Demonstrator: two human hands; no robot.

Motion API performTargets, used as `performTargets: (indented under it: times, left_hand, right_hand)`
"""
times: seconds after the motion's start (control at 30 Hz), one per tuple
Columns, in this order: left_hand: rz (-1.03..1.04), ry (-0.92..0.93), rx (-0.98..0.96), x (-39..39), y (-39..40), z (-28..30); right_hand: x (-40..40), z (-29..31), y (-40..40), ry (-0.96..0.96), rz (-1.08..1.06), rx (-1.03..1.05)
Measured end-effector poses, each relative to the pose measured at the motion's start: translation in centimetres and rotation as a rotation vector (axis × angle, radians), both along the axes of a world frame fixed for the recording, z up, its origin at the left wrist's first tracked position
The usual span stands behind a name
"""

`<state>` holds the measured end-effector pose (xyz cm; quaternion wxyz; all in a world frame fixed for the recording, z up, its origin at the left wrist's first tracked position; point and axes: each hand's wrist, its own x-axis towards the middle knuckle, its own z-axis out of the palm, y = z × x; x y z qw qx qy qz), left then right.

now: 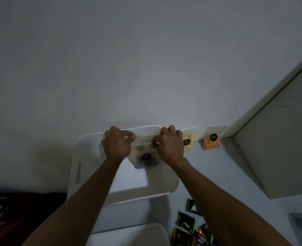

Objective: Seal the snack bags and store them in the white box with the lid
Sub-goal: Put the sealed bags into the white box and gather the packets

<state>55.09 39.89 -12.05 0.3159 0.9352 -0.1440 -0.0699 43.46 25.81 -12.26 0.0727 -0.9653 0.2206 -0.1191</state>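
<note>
I hold a clear snack bag with dark contents and a round black label above the open white box. My left hand pinches the left end of the bag's top strip. My right hand pinches the same strip at its right end. The bag hangs down between both hands over the box's inside. Two more clear bags lean on the wall to the right: a pale yellow bag and an orange bag.
A white lid lies at the bottom edge, in front of the box. Several small dark and green packets lie on the white floor at lower right. A door frame runs up the right side. Dark cloth lies at lower left.
</note>
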Motion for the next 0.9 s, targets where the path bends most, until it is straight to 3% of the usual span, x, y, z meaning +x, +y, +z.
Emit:
performTargets:
  times: [0.2, 0.5, 0.9]
  left_hand:
    - [-0.002, 0.024, 0.001, 0.3, -0.1, -1.3]
    - [-0.003, -0.043, -0.2, -0.3, 1.5, 0.0]
    - [-0.132, -0.09, -0.36, -9.5, -2.3, 5.3]
  right_hand:
    - [0.7, -0.8, -0.1, 0.004, -0.015, -0.014]
    - [-1.1, 1.1, 0.1, 0.005, -0.093, 0.048]
    - [-13.8, 6.0, -6.9, -0.101, -0.3, 0.312]
